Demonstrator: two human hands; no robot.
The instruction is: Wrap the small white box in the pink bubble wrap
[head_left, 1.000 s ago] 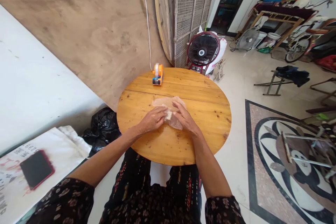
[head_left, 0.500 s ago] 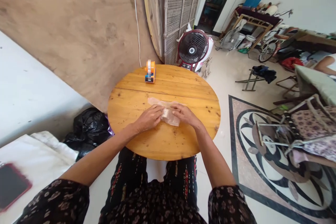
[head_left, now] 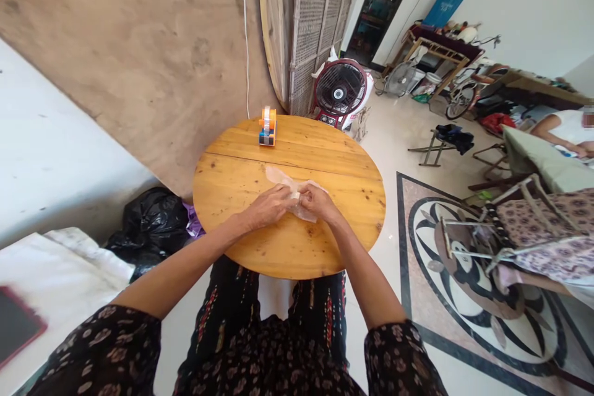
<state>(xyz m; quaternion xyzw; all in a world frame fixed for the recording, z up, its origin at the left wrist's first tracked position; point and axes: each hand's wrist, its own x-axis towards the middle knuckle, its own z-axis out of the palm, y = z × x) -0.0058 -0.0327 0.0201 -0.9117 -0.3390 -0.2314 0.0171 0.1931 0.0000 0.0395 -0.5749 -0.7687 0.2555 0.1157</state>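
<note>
I look down on a big round wooden table. It fills the middle of my view, and I sit right up against its near edge.

Past its far edge a red fan stands on the floor. Down on my left, a black bag lies slumped by the wall.

On the far side of the table stands an orange tape holder — well apart from my hands, straight ahead and a bit to the left.

In the middle of the table lies a thin clear plastic bag. It lies flat, and its long side runs from far-left to near-right. The far end sticks out past my fingers. The near end is under them.

My left hand and my right hand meet right over the bag, fingertips almost touching. Both are curled down and pinch the plastic between them. So the bag is right at the grip, not off to a side, and both hands are just as near to it. There seems to be something small and pale inside the bag, under my fingers, but it is too hidden to tell what.

I cannot read any writing — the tape holder is too small, and the bag looks plain.
</note>
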